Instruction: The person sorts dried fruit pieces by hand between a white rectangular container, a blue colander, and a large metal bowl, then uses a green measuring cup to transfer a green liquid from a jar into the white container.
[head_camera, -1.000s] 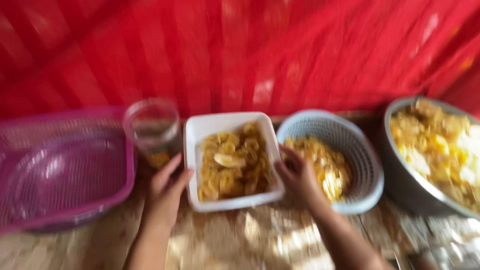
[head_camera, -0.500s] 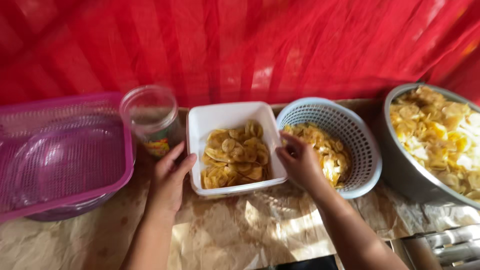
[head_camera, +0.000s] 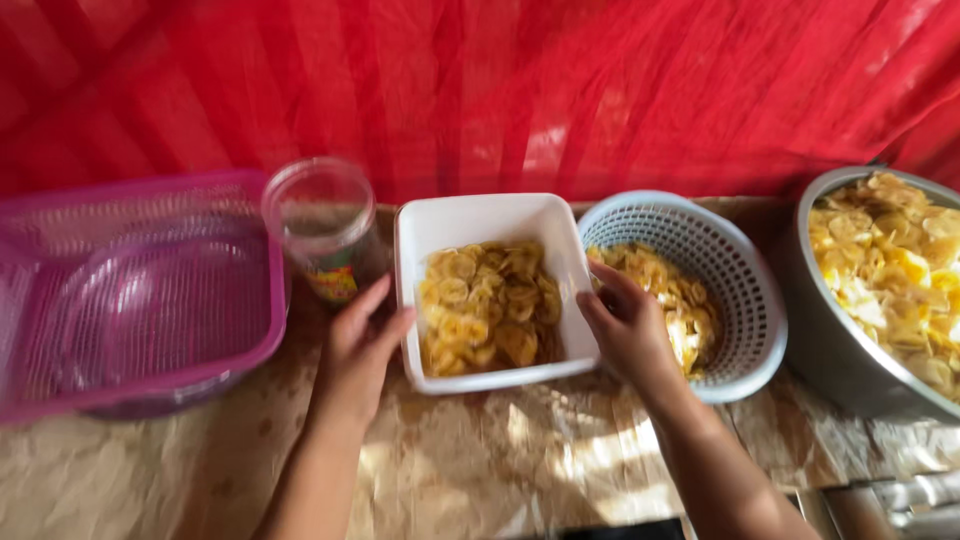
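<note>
A white square plastic container holds yellow fried banana chips and sits on brown paper. My left hand presses against its left wall, fingers together and thumb up. On the opposite wall, my right hand grips the right side. To its right stands a pale blue round basket with more chips inside.
A pink mesh basket lies at the left, with a clear plastic jar beside it. A large metal bowl heaped with chips fills the right edge. Red cloth hangs behind. Crumpled brown paper covers the surface.
The chips have shifted and settled inside the white container between the frames. Both hands stay on its sides. The view has sharpened and drifted slightly.
</note>
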